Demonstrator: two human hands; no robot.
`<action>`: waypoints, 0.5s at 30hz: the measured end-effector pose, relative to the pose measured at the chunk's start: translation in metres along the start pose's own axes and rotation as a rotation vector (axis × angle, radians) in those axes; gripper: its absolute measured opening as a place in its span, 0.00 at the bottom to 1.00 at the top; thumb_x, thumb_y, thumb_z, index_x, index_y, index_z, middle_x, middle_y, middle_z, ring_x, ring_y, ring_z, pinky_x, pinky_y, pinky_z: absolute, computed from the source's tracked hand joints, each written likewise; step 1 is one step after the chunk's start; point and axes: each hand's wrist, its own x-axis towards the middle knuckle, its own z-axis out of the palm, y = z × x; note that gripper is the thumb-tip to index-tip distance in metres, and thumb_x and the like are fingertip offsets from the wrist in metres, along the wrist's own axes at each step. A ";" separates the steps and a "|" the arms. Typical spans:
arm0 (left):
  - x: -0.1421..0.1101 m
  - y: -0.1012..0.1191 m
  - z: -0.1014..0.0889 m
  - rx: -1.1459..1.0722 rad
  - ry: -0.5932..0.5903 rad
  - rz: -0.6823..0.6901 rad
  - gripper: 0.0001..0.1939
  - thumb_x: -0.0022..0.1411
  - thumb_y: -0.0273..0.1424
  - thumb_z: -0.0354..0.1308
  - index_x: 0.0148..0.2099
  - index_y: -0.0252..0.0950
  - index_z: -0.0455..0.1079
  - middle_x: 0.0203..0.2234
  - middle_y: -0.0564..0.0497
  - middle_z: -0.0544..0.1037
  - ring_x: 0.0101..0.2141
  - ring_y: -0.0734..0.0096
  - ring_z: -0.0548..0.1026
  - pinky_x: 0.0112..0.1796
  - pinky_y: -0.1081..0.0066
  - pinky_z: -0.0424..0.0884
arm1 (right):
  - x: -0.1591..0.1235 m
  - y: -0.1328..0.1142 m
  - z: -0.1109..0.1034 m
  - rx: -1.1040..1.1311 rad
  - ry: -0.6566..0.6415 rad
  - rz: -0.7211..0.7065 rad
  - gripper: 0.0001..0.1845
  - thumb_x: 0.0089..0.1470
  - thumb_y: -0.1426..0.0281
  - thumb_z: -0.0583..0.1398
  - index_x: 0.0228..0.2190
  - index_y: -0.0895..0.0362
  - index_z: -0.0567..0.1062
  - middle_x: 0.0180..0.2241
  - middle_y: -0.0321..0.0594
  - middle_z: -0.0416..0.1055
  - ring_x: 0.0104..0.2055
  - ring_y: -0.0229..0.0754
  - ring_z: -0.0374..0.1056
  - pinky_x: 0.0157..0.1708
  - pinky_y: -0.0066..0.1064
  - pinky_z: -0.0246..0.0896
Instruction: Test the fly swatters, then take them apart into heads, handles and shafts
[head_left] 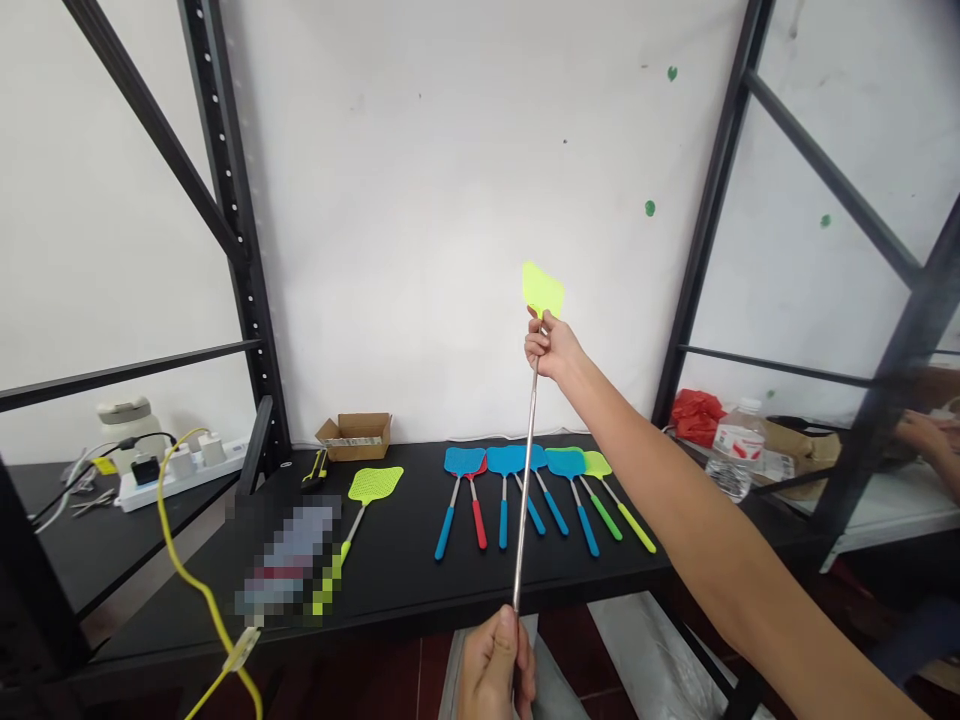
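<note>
A telescopic fly swatter [528, 450] with a yellow-green head is pulled out long and held upright, tilted slightly right, in front of me. My left hand [496, 662] is closed around its lower end, hiding the handle. With my arm stretched forward, my right hand [553, 345] pinches the rod just below the head. Behind the rod, several blue, red, green and yellow fly swatters, among them a blue one [465, 462], lie in a row on the black table [409, 580]. Another yellow-green fly swatter [375, 484] lies apart to the left.
On the table's left are an open cardboard box [360, 437], a utility knife [315, 470] and a blurred-out flat object [289, 560]. A yellow cable [176, 550] hangs near a power strip [180, 475]. Black rack posts [240, 240] frame both sides. Another person's hand [926, 440] shows far right, beyond a plastic bottle [739, 450].
</note>
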 end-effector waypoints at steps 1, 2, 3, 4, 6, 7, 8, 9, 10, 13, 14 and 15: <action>0.000 -0.001 0.000 -0.003 0.004 -0.003 0.33 0.54 0.63 0.48 0.20 0.37 0.58 0.11 0.55 0.60 0.14 0.80 0.52 0.16 0.75 0.46 | 0.001 0.002 0.001 -0.012 0.004 -0.009 0.15 0.66 0.66 0.48 0.31 0.55 0.71 0.17 0.28 0.61 0.11 0.27 0.41 0.08 0.20 0.38; 0.000 -0.001 0.000 -0.010 0.005 -0.009 0.33 0.54 0.63 0.49 0.20 0.37 0.58 0.11 0.55 0.59 0.13 0.80 0.52 0.16 0.75 0.45 | 0.002 0.005 0.003 -0.021 0.008 -0.019 0.15 0.66 0.67 0.48 0.31 0.55 0.71 0.16 0.28 0.59 0.11 0.27 0.40 0.08 0.20 0.37; -0.001 -0.002 0.000 -0.022 0.001 -0.019 0.33 0.53 0.63 0.50 0.20 0.37 0.58 0.11 0.56 0.58 0.13 0.81 0.50 0.16 0.75 0.43 | 0.002 0.007 0.004 -0.028 0.013 -0.031 0.15 0.66 0.68 0.48 0.30 0.55 0.70 0.16 0.28 0.58 0.11 0.27 0.40 0.07 0.19 0.37; -0.001 -0.003 0.000 -0.040 -0.006 -0.035 0.33 0.52 0.64 0.50 0.20 0.37 0.58 0.11 0.57 0.57 0.13 0.81 0.49 0.16 0.76 0.42 | 0.002 0.009 0.005 -0.035 0.020 -0.041 0.15 0.66 0.69 0.48 0.30 0.56 0.70 0.16 0.28 0.58 0.11 0.26 0.39 0.07 0.19 0.37; -0.001 -0.004 0.000 -0.080 -0.022 -0.071 0.33 0.51 0.64 0.51 0.21 0.37 0.57 0.11 0.58 0.55 0.13 0.83 0.46 0.17 0.76 0.39 | 0.000 0.011 0.006 -0.048 0.034 -0.058 0.15 0.66 0.70 0.48 0.29 0.56 0.69 0.17 0.28 0.58 0.11 0.26 0.39 0.07 0.19 0.37; -0.001 -0.004 -0.001 -0.096 -0.027 -0.091 0.33 0.51 0.64 0.52 0.21 0.37 0.57 0.11 0.59 0.55 0.13 0.84 0.45 0.17 0.76 0.39 | -0.001 0.011 0.007 -0.050 0.038 -0.063 0.15 0.66 0.70 0.48 0.29 0.56 0.69 0.17 0.28 0.58 0.11 0.26 0.39 0.07 0.18 0.37; -0.001 -0.004 -0.001 -0.105 -0.031 -0.104 0.33 0.51 0.64 0.52 0.21 0.36 0.57 0.12 0.59 0.54 0.14 0.84 0.44 0.17 0.76 0.38 | -0.003 0.011 0.007 -0.046 0.042 -0.066 0.15 0.65 0.71 0.48 0.29 0.56 0.69 0.17 0.28 0.58 0.11 0.25 0.39 0.07 0.18 0.37; -0.001 -0.004 -0.001 -0.110 -0.033 -0.110 0.33 0.51 0.63 0.53 0.21 0.36 0.57 0.12 0.60 0.54 0.14 0.85 0.43 0.17 0.76 0.38 | -0.004 0.012 0.008 -0.036 0.044 -0.064 0.15 0.65 0.71 0.48 0.29 0.56 0.69 0.17 0.28 0.58 0.11 0.25 0.39 0.07 0.18 0.37; -0.001 -0.004 -0.001 -0.113 -0.034 -0.112 0.32 0.51 0.63 0.53 0.22 0.36 0.57 0.12 0.60 0.54 0.14 0.85 0.43 0.17 0.76 0.37 | -0.006 0.013 0.008 -0.022 0.043 -0.058 0.15 0.65 0.71 0.48 0.28 0.57 0.69 0.17 0.28 0.58 0.11 0.25 0.39 0.07 0.18 0.37; -0.001 -0.003 -0.002 -0.129 -0.039 -0.107 0.32 0.52 0.62 0.52 0.22 0.37 0.57 0.12 0.60 0.54 0.14 0.85 0.42 0.17 0.75 0.37 | -0.012 0.021 0.007 -0.004 0.040 -0.035 0.15 0.65 0.72 0.48 0.28 0.57 0.69 0.17 0.28 0.58 0.11 0.24 0.41 0.07 0.17 0.37; 0.000 -0.002 -0.002 -0.134 -0.036 -0.106 0.32 0.52 0.62 0.52 0.22 0.37 0.57 0.12 0.60 0.54 0.13 0.85 0.42 0.17 0.75 0.37 | -0.014 0.026 0.006 -0.011 0.040 -0.029 0.15 0.65 0.72 0.49 0.28 0.57 0.69 0.18 0.28 0.58 0.11 0.25 0.42 0.08 0.17 0.38; 0.000 -0.002 -0.003 -0.137 -0.031 -0.106 0.32 0.52 0.63 0.52 0.22 0.37 0.57 0.12 0.60 0.54 0.13 0.85 0.42 0.17 0.75 0.37 | -0.016 0.032 0.005 -0.023 0.040 -0.025 0.14 0.65 0.72 0.50 0.28 0.57 0.70 0.18 0.29 0.59 0.12 0.25 0.45 0.08 0.17 0.40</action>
